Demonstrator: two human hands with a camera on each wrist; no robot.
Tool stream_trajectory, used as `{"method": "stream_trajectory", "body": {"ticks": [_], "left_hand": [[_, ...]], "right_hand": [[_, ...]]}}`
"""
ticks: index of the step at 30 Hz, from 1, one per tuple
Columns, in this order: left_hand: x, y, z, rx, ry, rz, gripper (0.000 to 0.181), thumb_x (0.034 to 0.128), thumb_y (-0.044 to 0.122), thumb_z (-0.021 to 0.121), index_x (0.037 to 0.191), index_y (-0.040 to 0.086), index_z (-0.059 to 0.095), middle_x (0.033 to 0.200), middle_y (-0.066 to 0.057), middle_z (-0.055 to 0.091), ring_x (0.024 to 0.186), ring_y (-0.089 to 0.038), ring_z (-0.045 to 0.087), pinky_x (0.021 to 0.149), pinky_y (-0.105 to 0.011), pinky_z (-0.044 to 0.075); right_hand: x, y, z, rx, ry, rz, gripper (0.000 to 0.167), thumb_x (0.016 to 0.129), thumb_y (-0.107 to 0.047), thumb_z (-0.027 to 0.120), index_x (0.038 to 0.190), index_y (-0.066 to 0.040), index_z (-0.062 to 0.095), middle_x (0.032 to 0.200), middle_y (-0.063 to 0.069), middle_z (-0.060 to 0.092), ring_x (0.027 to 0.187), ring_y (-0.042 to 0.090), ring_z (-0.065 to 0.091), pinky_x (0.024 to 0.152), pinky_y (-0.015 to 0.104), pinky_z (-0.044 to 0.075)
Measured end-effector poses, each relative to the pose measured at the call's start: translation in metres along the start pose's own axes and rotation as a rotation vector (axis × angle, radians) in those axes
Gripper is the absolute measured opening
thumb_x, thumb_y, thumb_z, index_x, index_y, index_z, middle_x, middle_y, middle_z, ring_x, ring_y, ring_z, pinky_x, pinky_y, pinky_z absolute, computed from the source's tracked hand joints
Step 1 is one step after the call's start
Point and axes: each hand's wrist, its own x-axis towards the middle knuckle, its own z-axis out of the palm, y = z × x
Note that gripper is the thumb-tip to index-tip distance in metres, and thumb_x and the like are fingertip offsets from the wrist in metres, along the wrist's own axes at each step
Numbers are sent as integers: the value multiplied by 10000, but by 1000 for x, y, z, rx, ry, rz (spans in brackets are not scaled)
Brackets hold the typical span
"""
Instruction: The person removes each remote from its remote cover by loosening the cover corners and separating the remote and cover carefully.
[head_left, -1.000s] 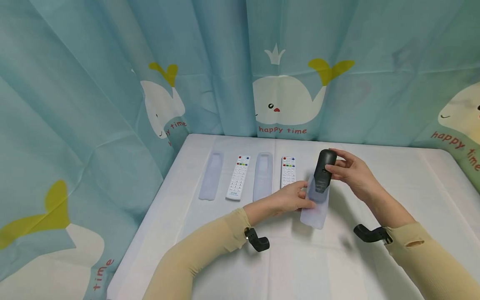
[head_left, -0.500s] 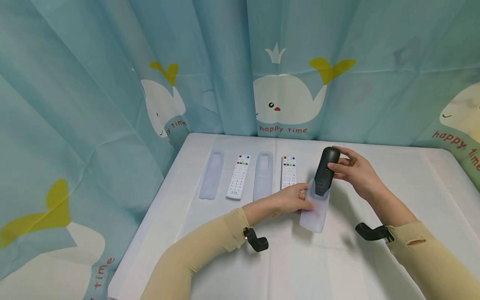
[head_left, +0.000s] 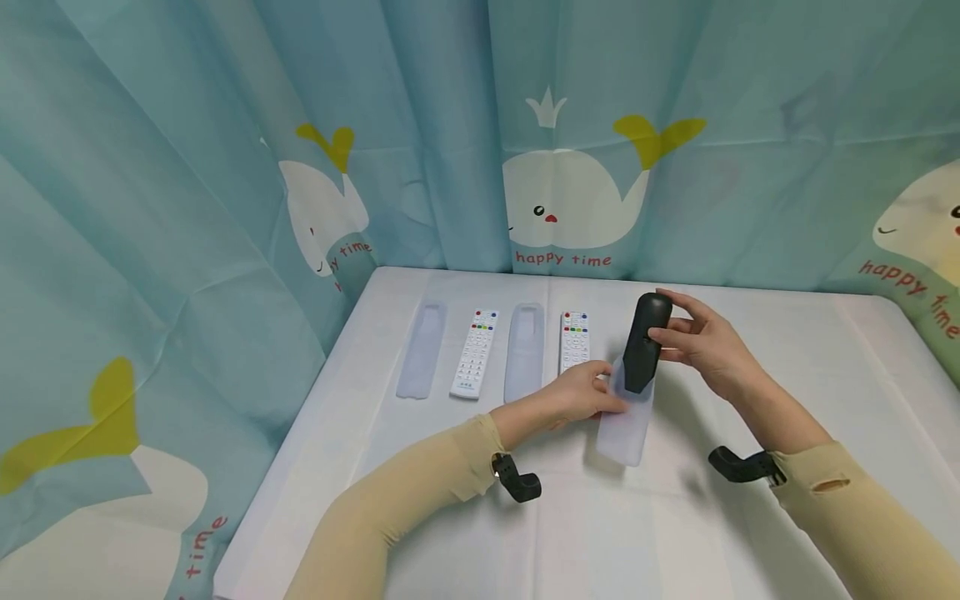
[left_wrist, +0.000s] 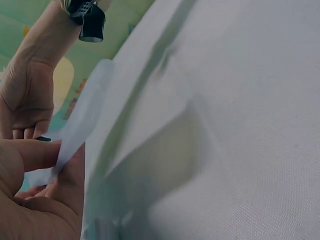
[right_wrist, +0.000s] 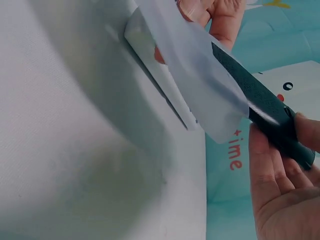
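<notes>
My left hand [head_left: 581,393] pinches a translucent soft sleeve [head_left: 622,437] between thumb and fingers, above the table. A black remote control [head_left: 647,337], back side toward the head camera, has its lower end inside the sleeve's mouth. Its upper end is held by my right hand [head_left: 701,342], thumb on the back and fingers behind. The right wrist view shows the black remote [right_wrist: 272,115] slanting out of the pale sleeve [right_wrist: 200,75]. In the left wrist view, the sleeve [left_wrist: 85,110] hangs from my left fingers and mostly hides the remote.
Left of my hands, a row lies on the white table [head_left: 720,517]: a sleeve [head_left: 422,354], a white remote [head_left: 475,354], another sleeve [head_left: 525,350] and a second white remote [head_left: 575,337], partly behind my left hand. A blue curtain [head_left: 450,167] hangs beyond the table.
The sleeve's lower end has dipped slightly, and more of the black remote's length shows toward the head camera. Both hands keep their grip and nearly the same place.
</notes>
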Motion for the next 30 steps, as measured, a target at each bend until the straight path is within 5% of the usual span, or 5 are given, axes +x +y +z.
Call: {"method": "stream_trajectory", "body": {"ticks": [13,21,30], "left_hand": [[-3,0,-2,-3,-22,22,627,891,-22,761,1459,34,500,1051,-92,742,911,-154,688,812,-348,584],[-8,2,-1,21,-51,5,680,911,-4,748,1513,5,431,1221,-145,705,1021,-177,683,864,-367,576],[-8,1,-3,13,-69,6,697,910,-15,746,1523,-6,415,1203,-136,711,1002,-159,681,876,-359,573]], "right_hand": [[5,3,-4,8,27,34,885,980,-58,693,1604,66,78,1029,-118,721,917,64,715,788,252,587],[8,3,-10,27,53,39,910,971,-41,699,1604,68,54,1010,-109,724,901,61,714,775,253,590],[10,4,-13,72,51,26,915,963,2,692,1594,89,34,980,-85,732,879,69,717,757,256,594]]}}
